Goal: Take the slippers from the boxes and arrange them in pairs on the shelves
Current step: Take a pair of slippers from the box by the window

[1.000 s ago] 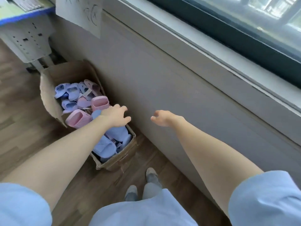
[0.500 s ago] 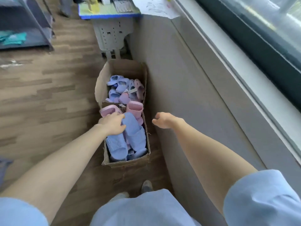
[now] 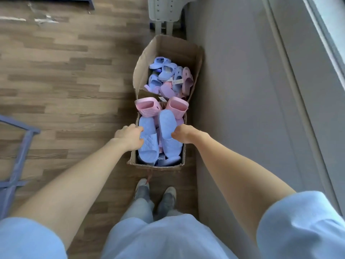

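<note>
— Left hand doing what?
— Gripping left blue slipper, fingers curling round its edge. Right hand is gripping neighbouring blue slipper. Both are lying inside near cardboard box.

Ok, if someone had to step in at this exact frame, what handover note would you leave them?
Left hand: grips the left blue quilted slipper, which lies in the near brown cardboard box.
Right hand: grips the right blue quilted slipper beside it, in the same box.
Two pink slippers stand on end at that box's far side. The far cardboard box holds smaller blue and pink slippers.
Done: nothing visibly shelved; only part of a blue-grey metal frame shows at the left.
Left: lift this blue pair out, shelve it, then the rest.
</note>
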